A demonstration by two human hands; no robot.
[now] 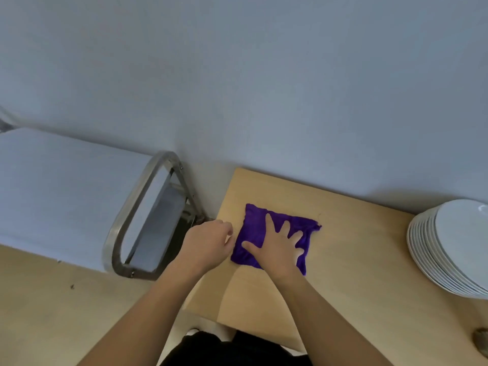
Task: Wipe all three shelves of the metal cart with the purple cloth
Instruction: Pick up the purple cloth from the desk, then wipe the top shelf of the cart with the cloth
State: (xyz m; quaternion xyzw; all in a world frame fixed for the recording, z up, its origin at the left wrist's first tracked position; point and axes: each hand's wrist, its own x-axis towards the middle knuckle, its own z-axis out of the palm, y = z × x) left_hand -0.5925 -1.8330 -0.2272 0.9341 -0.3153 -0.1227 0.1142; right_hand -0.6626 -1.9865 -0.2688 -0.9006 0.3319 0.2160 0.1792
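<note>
The purple cloth (pixel 254 220) lies flat on a light wooden surface (pixel 356 249). It is close to the surface's left edge. The cloth is not on the metal cart (pixel 66 194) at all.

The person's right hand (pixel 280 247) lies on top of the cloth. Its fingers (pixel 269 220) are straight and spread wide, flat on the cloth and not gripping it.

The left hand (pixel 208 244) is right at the cloth's left edge. Its fingers are curled in. I cannot tell if they pinch the edge of the cloth or just sit beside it, because the hand hides that spot.

To the left of the cloth, past the edge of the surface, stands the metal cart. Its top shelf looks pale and smooth. Its handle (pixel 125 215) is a bent metal bar on the end nearest the cloth. A lower shelf shows a little through the handle.

To the right of the cloth, well apart from it, sits a stack of white plates (pixel 454 241) on the same surface.

Behind the cloth is a plain grey-blue wall (pixel 264 75). The surface goes right up to it.

Below the cart there is a light floor (pixel 39 299) — a few dark specks lie on it.
</note>
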